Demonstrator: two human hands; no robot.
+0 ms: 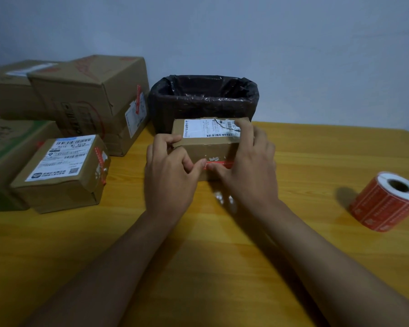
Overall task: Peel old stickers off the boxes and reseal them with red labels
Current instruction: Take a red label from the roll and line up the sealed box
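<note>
A small cardboard box (210,147) stands on the wooden table (222,256) in the middle of the view, with a torn white shipping sticker (208,129) on top and a red label (219,165) across its front face. My left hand (169,171) grips the box's left end, fingers curled over the top edge, thumb touching the red label's left end. My right hand (248,166) wraps the right end, index finger on the torn sticker, thumb low on the front by the label. A roll of red labels (387,201) lies on its side at the right.
A bin lined with a black bag (204,95) stands right behind the box. Several cardboard boxes are stacked at the left: a small one with a white sticker and red label (62,171), a large one (92,100) behind it.
</note>
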